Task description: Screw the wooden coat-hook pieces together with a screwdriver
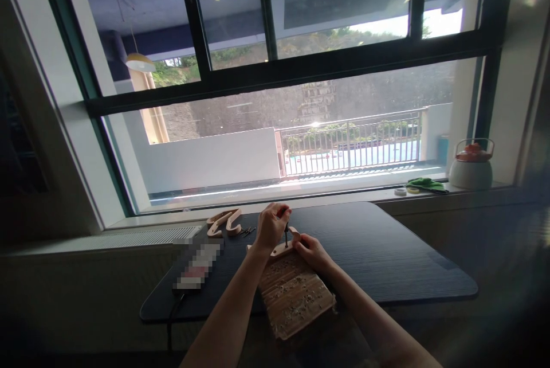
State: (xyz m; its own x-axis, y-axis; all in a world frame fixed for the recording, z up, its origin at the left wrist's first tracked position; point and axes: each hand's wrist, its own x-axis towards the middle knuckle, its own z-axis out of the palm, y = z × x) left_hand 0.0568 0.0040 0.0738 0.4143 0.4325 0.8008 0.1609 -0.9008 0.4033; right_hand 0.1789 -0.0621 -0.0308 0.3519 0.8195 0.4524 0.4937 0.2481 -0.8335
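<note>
On the dark worktop point(387, 253), a blurred flat box point(200, 265) lies at about 9 o'clock from the hands. Two curved wooden shapes point(223, 222) sit at 10 o'clock, with a few small dark metal bits point(248, 231) just beside them. The left hand point(270, 224) is closed tight around the top of a thin dark tool point(286, 236), which stands upright with its tip on a small wooden piece point(281, 250). That piece rests on the far end of a pale board point(294, 296) strewn with shavings, near the worktop's front edge. The right hand point(311, 253), fingers curled, grips the piece's right end. At 2 o'clock on the windowsill lie two tape rolls point(406, 190), a green cloth point(425, 184) and a kettle point(471, 166).
</note>
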